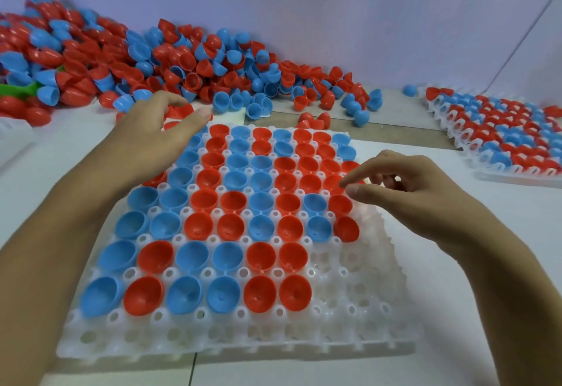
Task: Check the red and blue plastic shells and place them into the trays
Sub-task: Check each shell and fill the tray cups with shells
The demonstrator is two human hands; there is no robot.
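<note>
Shells sit open side up in the white tray [359, 321], red and blue mixed, so each cup stays put in its own hole. The near right corner and the front row are bare, so there is more to fill. The left hand [152, 139] reaches over the far left corner toward the big pile of shells [152, 60] at the back of the table [456, 309], likely to get more. Its fingers are spread and loose; I can't tell if its grip has one. The right hand [407, 191] hovers by the right edge, fingers softly curled, holding nothing, maybe just let go. A full tray [498, 130] waits far right
</note>
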